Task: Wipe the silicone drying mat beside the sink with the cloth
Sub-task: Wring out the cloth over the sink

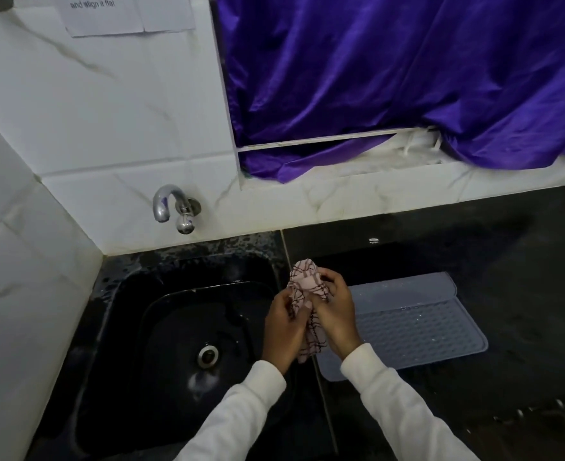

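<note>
Head view: both grips closed on the cloth (307,304), a soft pink rag with dark grid lines, bunched up between my left hand (282,331) and right hand (336,314), held over the seam between the sink (114,327) and the surface (507,294). Silicone drying mat (417,324) lies flat on the glossy black surface just right of my hands: translucent grey, rounded corners, raised rim, dimpled grid texture with a smooth band at the far edge, water beads on it. Sink is a glossy black basin, wet, with a round metal drain (208,356); curved chrome tap (171,207) sits on the white marble-look tile wall (108,128) above it.
</note>
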A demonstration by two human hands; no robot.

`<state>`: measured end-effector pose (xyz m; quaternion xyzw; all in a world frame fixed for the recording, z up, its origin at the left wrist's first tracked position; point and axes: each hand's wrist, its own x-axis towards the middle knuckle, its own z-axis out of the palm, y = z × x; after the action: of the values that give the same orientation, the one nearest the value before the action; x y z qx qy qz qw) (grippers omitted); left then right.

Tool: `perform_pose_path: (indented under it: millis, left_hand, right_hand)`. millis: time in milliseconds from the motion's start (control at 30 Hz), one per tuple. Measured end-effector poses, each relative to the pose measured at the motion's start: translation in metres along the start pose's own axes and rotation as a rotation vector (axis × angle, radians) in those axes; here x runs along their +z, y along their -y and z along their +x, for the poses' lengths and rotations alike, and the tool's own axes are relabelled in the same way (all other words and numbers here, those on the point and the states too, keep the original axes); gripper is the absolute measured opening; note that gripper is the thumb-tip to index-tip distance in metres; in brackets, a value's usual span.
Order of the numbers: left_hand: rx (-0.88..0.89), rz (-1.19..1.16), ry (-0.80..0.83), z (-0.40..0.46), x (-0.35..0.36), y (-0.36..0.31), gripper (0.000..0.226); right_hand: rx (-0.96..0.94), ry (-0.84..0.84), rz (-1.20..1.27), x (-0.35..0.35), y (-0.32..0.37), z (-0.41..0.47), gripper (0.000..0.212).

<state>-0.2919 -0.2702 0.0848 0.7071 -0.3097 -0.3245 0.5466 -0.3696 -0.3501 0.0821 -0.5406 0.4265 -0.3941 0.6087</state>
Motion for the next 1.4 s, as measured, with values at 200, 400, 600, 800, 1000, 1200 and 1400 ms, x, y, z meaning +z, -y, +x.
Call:
perform_pose_path:
  millis: [200,400,600,800,1000,1200,1400]
  left_hand:
    - [-0.216,-0.296,-0.069,0.007,0.015,-0.005,0.039]
    - [-0.305,-0.527,-0.090,0.000,0.017,-0.007,0.037]
    - [-0.409,-0.738,0.150,-0.011,0.029,-0.004,0.048]
    - [-0.366,-0.590,0.487,-0.018,0.054,-0.002,0.049]
    - [-0.277,-0.328,0.531,-0.014,0.084,0.015,0.033]
    - [-0.282,-0.196,0.344,0.004,0.103,0.029,0.021]
    - [-0.254,-0.157,0.201,0.019,0.145,0.021,0.022]
  right_hand:
    - [0.158,0.134,0.218,-0.028,0.015,0.001,0.041]
    - [0.162,0.218,0.058,-0.046,0.012,0.004,0.038]
    - [0.260,0.305,0.005,-0.071,0.019,-0.007,0.037]
    - [0.223,0.085,-0.052,-0.130,0.020,-0.012,0.031]
    - [0.214,-0.189,-0.019,-0.208,0.019,-0.012,0.024]
    - [0.163,-0.253,-0.163,-0.300,0.016,0.029,0.021]
    - [0.188,-0.214,-0.266,-0.373,-0.002,0.081,0.022]
